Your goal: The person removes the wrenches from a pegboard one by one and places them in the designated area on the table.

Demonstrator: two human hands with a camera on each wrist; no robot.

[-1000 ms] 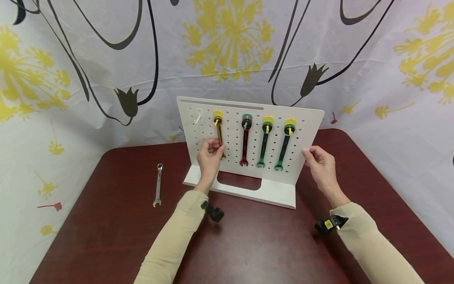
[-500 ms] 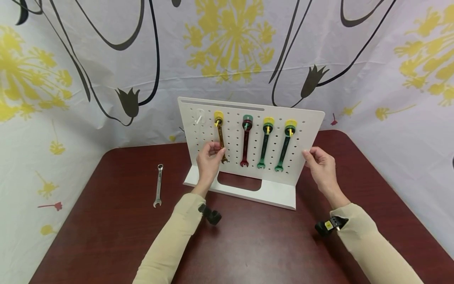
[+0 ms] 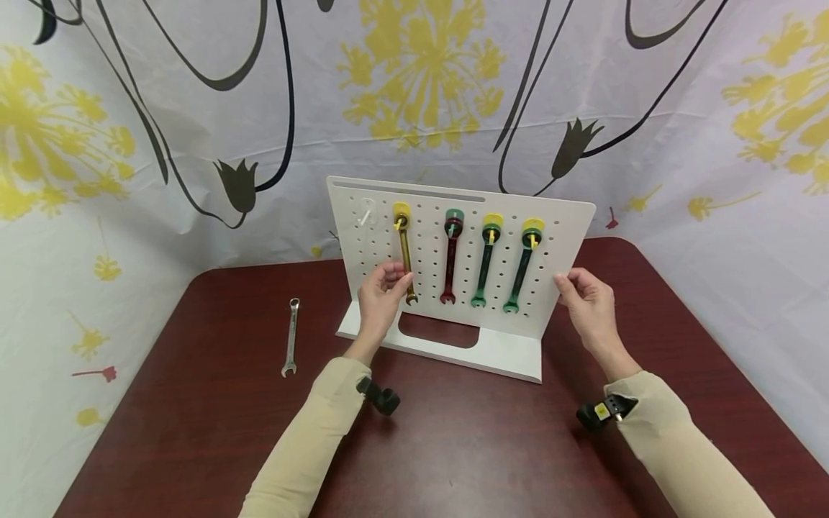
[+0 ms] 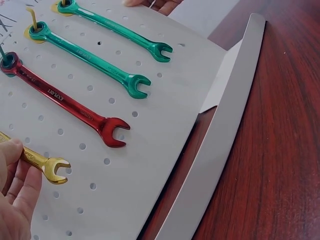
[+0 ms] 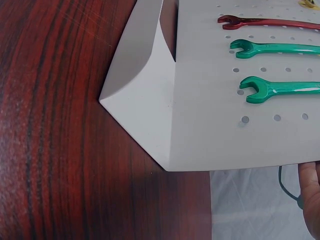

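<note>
My left hand (image 3: 380,298) pinches the gold wrench (image 3: 406,252) near its lower, open end. That wrench's ring end is on a yellow hook (image 3: 401,210) of the white pegboard (image 3: 427,266). My right hand (image 3: 591,306) grips the board's right edge between thumb and fingers. To the right of the gold one hang a red wrench (image 4: 65,100) and two green wrenches (image 4: 90,60), their open ends down. In the right wrist view only part of the right hand (image 5: 311,200) shows, at the board's edge.
A silver wrench (image 3: 291,338) lies on the dark red table (image 3: 214,403), left of the board. At the board's upper left is a clear hook (image 3: 367,213) with nothing on it. A patterned curtain (image 3: 298,86) stands behind the table.
The left hand has slid slightly down the gold wrench, which hangs a little straighter with more of it showing. The right hand keeps its place on the board.
</note>
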